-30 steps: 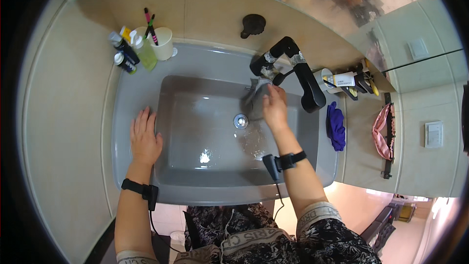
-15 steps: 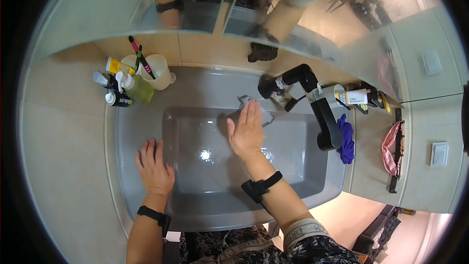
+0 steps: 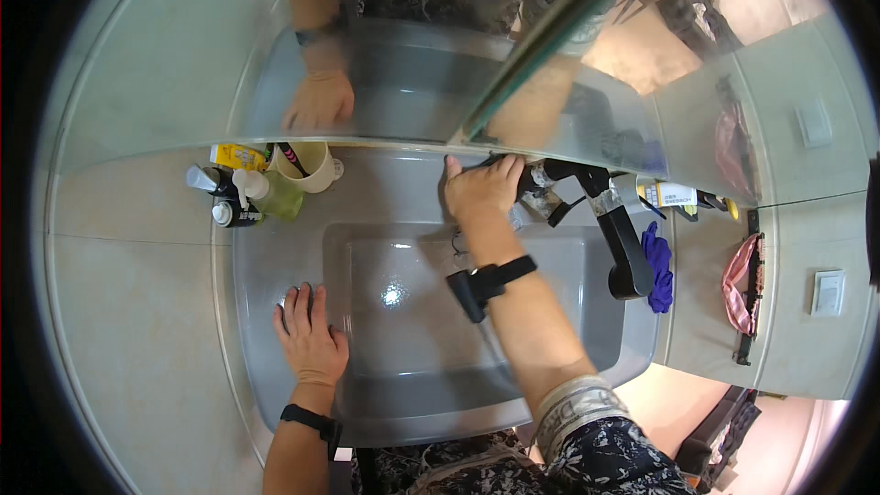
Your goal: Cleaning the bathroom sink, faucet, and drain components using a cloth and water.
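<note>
The left hand lies palm down on the sink rim, fingers spread, holding nothing; the basin gives open room rightward. The right hand nears the mirror edge and one faucet — whether it grips, I cannot tell — one grey cloth at its heel. Three bottles stand beyond the left.

Two hands and one faucet are at one sink; three bottles at its back left, one switch to its right.
</note>
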A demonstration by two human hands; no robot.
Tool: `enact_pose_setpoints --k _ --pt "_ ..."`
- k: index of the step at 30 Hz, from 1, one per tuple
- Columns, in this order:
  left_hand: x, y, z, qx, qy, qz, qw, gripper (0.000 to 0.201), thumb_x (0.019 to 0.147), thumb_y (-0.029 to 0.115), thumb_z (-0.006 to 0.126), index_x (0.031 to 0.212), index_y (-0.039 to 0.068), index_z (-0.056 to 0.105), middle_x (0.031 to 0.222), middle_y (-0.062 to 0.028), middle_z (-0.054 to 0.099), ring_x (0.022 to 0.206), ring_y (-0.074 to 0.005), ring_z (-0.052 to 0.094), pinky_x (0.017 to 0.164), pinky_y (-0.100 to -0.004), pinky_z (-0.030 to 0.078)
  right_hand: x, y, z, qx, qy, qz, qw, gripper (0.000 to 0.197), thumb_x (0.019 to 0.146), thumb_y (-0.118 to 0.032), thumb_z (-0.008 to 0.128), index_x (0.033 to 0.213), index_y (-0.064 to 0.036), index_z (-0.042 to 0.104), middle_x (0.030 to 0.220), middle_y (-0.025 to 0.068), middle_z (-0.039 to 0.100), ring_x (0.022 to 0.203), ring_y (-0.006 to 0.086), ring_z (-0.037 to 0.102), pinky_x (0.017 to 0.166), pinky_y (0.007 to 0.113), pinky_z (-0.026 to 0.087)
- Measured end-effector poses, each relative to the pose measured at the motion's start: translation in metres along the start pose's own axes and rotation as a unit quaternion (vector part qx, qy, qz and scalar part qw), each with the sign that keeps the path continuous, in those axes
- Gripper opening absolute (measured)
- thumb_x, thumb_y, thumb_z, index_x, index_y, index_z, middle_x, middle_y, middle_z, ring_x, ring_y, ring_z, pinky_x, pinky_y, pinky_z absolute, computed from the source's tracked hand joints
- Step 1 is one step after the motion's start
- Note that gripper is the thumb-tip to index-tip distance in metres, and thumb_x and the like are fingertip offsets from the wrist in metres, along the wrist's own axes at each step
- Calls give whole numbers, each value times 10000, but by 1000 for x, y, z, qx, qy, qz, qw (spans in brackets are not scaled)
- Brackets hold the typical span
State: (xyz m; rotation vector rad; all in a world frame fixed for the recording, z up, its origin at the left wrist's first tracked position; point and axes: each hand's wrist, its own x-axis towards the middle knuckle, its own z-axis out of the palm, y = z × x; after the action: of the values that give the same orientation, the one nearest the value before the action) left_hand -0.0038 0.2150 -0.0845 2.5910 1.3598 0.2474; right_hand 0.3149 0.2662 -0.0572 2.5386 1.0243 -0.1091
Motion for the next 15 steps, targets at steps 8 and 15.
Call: enact_pose_setpoints --k 8,15 --pt "-5 -10 0 4 8 -5 1000 682 665 113 574 1331 65 434 1364 -143 403 1311 -350 319 1096 -548 194 -20 1 0 31 61 -67 995 724 965 -494 225 1234 103 532 1429 228 375 1386 363 165 1135 489 4" --pt "1 -2 2 -8 10 -1 1000 653 675 105 570 1314 60 448 1350 -143 415 1311 -345 323 1099 -549 197 -18 -11 2 -5 38 4 999 639 969 -427 282 1236 96 533 1420 241 378 1377 363 178 1131 494 30"
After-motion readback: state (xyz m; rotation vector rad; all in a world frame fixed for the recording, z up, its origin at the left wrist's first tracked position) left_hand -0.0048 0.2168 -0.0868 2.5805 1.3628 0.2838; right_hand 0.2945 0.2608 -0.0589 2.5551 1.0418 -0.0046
